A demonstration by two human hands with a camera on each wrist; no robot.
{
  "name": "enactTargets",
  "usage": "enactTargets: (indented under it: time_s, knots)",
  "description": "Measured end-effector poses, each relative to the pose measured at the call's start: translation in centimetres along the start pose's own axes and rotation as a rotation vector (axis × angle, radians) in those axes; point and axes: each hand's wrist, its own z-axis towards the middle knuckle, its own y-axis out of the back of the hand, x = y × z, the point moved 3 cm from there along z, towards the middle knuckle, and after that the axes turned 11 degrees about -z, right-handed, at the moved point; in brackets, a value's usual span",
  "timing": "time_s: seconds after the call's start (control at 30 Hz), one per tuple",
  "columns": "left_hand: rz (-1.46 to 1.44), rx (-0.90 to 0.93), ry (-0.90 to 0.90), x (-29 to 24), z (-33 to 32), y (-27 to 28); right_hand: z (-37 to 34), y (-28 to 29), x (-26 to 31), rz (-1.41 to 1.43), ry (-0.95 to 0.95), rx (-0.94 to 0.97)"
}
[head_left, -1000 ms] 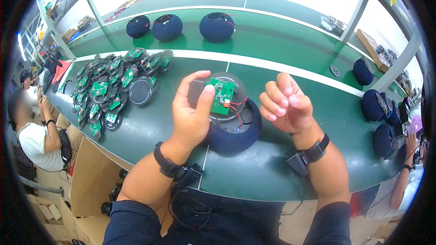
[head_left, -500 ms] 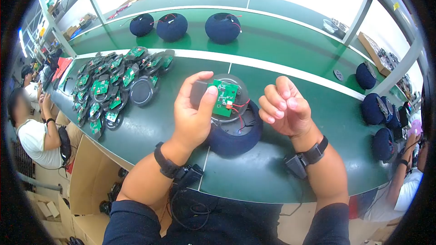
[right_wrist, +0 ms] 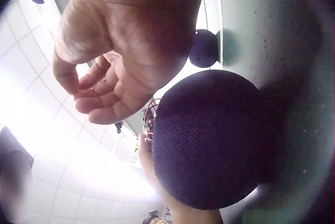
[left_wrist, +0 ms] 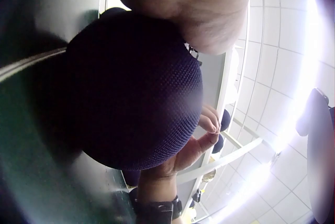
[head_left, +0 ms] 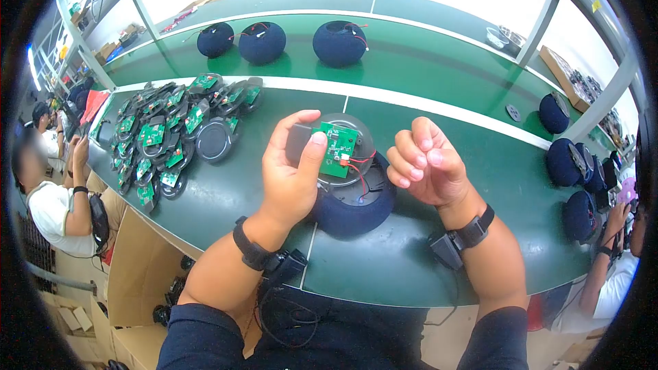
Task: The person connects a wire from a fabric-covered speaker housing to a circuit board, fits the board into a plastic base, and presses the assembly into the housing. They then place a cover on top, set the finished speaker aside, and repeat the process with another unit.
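Observation:
My left hand [head_left: 291, 175] grips the side of a round black cover [head_left: 360, 130], its thumb at the edge of the green circuit board [head_left: 338, 151] on it. Red wires [head_left: 362, 177] run from the board's connector into the open top of a navy fabric-covered round housing [head_left: 353, 216] below, which sits on the bench. Beside it on the right, my right hand [head_left: 432, 164] is raised with fingers curled toward the thumb; nothing shows between them. In the right wrist view the same curled right hand [right_wrist: 125, 56] appears above and left of the housing [right_wrist: 207, 140].
A heap of black covers with green boards [head_left: 154, 133] lies at left. Several navy housings stand on the back strip, one of them a housing [head_left: 340, 44] with loose wires, and more housings [head_left: 563, 163] at right. A cardboard box [head_left: 147, 267] is below left. People sit at both sides.
Both hands keep nearly the same pose; the board, cover and housing barely shift. The view moves slightly. The person at left has raised their hands a little.

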Motion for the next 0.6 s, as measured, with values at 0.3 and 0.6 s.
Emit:
enactTargets:
  time_s: [0.3, 0.6]
  knots:
    - [-0.011, 0.019, 0.005, -0.13, -0.03, 0.0, -0.01, 0.24, -0.37, 0.006, -0.012, -0.018]
    - [0.004, 0.011, -0.015, -0.22, 0.0, -0.09, -0.02, 0.21, -0.46, 0.009, -0.016, -0.033]
